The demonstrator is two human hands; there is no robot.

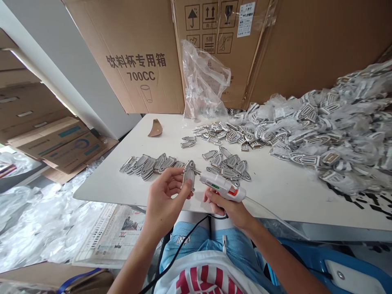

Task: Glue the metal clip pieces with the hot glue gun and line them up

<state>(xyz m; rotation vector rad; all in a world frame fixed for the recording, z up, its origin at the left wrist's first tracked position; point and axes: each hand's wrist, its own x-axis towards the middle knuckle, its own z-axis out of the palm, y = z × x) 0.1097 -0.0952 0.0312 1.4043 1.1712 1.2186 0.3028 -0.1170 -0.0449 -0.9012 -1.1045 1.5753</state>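
Observation:
My left hand (171,185) pinches a small silver metal piece (189,176), pointed at the top, between thumb and fingers. Wrapped round the handle of a white hot glue gun (219,183) is my right hand (225,204). The gun's nozzle points left and reaches the upper part of the piece; whether it touches cannot be made out. A clear glue stick (275,218) trails from the gun's rear. Overlapping stacks of similar metal pieces (150,164) lie beyond my left hand, and a looser group (229,163) lies beyond the gun.
A large heap of plastic-wrapped pieces (318,122) covers the right of the white table (122,141). Cardboard boxes (143,36) stand behind, with a clear plastic bag (203,81) in front. A brown scrap (155,128) lies at the back left. A black cable (180,247) crosses my lap.

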